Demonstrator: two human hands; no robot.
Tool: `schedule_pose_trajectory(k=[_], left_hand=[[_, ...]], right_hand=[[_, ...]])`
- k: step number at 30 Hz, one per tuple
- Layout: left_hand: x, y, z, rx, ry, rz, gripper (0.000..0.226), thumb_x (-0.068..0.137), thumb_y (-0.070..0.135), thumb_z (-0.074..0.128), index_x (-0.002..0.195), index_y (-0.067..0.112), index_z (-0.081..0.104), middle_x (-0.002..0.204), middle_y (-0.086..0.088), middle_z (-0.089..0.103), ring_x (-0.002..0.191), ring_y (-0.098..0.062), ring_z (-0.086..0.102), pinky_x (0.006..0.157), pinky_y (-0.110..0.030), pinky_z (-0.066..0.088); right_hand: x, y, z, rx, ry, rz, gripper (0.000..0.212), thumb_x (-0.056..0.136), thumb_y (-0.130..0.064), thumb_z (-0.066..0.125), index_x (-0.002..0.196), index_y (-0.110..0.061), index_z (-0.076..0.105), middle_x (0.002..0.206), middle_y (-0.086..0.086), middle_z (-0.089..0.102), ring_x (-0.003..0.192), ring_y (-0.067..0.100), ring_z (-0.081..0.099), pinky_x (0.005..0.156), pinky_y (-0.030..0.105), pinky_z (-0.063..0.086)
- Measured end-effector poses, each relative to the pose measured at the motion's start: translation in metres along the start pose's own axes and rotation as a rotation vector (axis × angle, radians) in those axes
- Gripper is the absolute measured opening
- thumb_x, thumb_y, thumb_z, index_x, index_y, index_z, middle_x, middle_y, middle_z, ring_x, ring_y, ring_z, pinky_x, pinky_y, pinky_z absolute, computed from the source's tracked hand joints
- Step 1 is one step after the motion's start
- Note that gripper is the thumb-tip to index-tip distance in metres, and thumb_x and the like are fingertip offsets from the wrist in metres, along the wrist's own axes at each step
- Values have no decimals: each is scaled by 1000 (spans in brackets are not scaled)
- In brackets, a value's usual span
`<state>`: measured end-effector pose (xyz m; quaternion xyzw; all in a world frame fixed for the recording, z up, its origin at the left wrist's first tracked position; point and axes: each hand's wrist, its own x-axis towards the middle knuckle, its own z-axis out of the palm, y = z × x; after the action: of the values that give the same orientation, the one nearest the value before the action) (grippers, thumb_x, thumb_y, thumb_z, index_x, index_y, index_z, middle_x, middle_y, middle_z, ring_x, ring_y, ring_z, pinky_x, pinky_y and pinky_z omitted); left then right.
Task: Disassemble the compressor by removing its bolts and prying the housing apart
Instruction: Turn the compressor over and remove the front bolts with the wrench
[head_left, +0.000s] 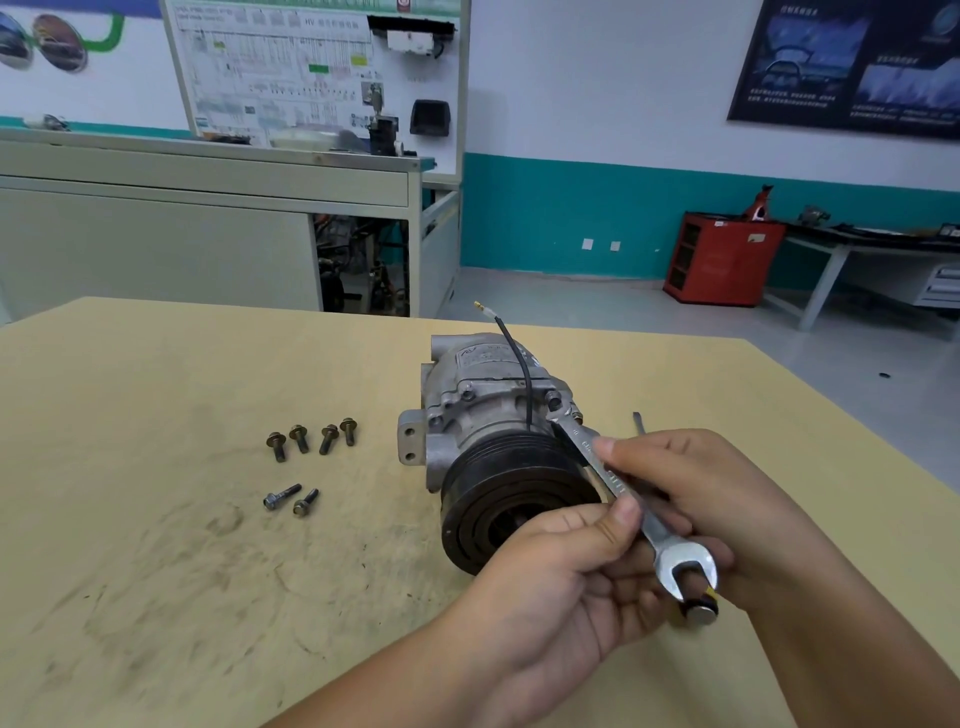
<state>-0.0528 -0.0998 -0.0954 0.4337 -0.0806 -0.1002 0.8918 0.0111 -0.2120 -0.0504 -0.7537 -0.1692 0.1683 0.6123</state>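
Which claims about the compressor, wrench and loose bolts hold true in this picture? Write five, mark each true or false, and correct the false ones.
1. Six bolts lie on the table to the left of the compressor. True.
2. Only one hand holds the wrench. False: the left hand and the right hand both grip it.
3. The wrench's far end meets the compressor housing. True.
4. The pulley faces away from the camera. False: it faces the camera.
5. A black wire sticks up from the compressor. True.

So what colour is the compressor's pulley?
Black; the pulley shows best in the head view.
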Motion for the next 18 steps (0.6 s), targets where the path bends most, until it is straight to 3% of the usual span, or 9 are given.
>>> schedule_pose_trajectory(k=[4, 6, 8, 11, 14, 18], left_hand=[[-2, 5, 3, -108, 1, -24, 23, 87, 22, 56, 75, 14, 74, 78, -7, 73, 66, -12, 67, 62, -19, 50], [-4, 6, 3, -132, 5, -34, 22, 84, 25, 57, 74, 15, 74, 76, -2, 72, 68, -11, 66, 64, -21, 51], [-4, 7, 2, -142, -6, -51, 23, 84, 27, 57, 76, 15, 75, 75, 0, 72, 70, -11, 65, 65, -22, 51], [-4, 6, 0, -125, 2, -61, 26, 85, 33, 57, 82, 14, 74, 79, -4, 73, 71, -14, 67, 64, -23, 52], [-3, -1, -4, -86, 11, -72, 35, 86, 43, 54, 81, 15, 75, 82, -7, 74, 70, -14, 69, 61, -21, 51], [-3, 0, -7, -60, 3, -61, 28, 71, 40, 68, 73, 13, 76, 75, -7, 73, 64, -12, 67, 55, -18, 48]], right_hand=[[0, -2, 0, 70, -103, 41, 34, 81, -35, 60, 62, -10, 73, 51, 11, 45, 47, 19, 40, 50, 23, 30], [0, -2, -1, 114, -181, 53, 33, 69, -39, 61, 63, -10, 73, 41, 5, 41, 37, 14, 38, 48, 22, 23], [0, -3, 0, 198, -206, 69, 31, 63, -37, 62, 58, -8, 69, 33, -3, 35, 26, 5, 32, 40, 16, 20], [-1, -3, 3, 286, -193, 79, 36, 65, -33, 63, 48, -4, 50, 29, -2, 30, 20, 6, 29, 31, 10, 23], [-2, -4, 5, 279, -175, 59, 47, 74, -32, 59, 39, -10, 37, 29, -1, 28, 20, 7, 28, 29, 10, 25], [-4, -6, 8, 271, -144, 24, 47, 72, -32, 60, 39, -12, 33, 29, 0, 30, 20, 7, 27, 30, 11, 22]])
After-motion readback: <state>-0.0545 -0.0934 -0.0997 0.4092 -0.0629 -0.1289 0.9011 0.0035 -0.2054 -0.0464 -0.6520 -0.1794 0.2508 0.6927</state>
